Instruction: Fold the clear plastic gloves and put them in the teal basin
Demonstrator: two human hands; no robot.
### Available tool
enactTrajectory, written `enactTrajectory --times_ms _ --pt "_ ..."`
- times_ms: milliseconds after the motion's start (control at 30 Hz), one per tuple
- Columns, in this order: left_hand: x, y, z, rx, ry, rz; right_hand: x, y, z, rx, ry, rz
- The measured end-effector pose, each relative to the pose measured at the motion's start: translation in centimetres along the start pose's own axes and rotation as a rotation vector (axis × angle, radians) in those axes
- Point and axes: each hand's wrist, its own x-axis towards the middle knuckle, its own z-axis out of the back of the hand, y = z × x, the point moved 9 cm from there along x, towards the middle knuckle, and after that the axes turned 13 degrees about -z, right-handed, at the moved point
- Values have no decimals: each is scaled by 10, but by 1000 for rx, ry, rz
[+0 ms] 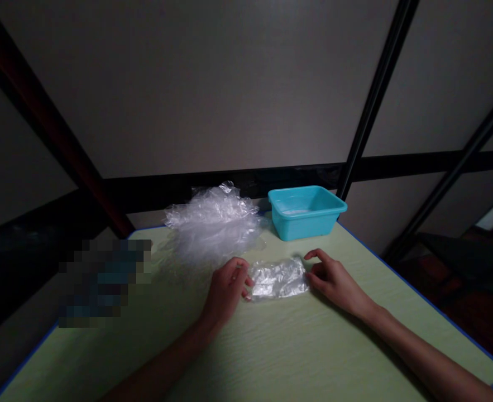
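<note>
A small flattened piece of clear plastic film (278, 278) lies on the pale green table (271, 346) between my two hands. My left hand (226, 291) rests at its left end, fingers curled and touching that edge. At the right end is my right hand (330, 279), fingers bent and spread, fingertips on the film's edge. A larger heap of crumpled clear plastic (215, 220) sits behind my left hand.
A turquoise plastic tub (305, 212) stands at the table's back edge, right of the heap. The table has a blue rim (430, 301). A blurred-out patch covers the left side. Dark metal bars and a grey wall rise behind.
</note>
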Motion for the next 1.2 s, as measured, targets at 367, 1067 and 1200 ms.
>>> enactTrajectory --times_ms 367,1067,1200 --pt "3 5 0 -32 -37 11 5 1 2 -159 -138 -22" --pt "7 4 3 65 -21 -10 -18 24 -45 -692 42 249" --pt "7 -21 9 252 -42 -158 -18 22 -46 -730 48 243"
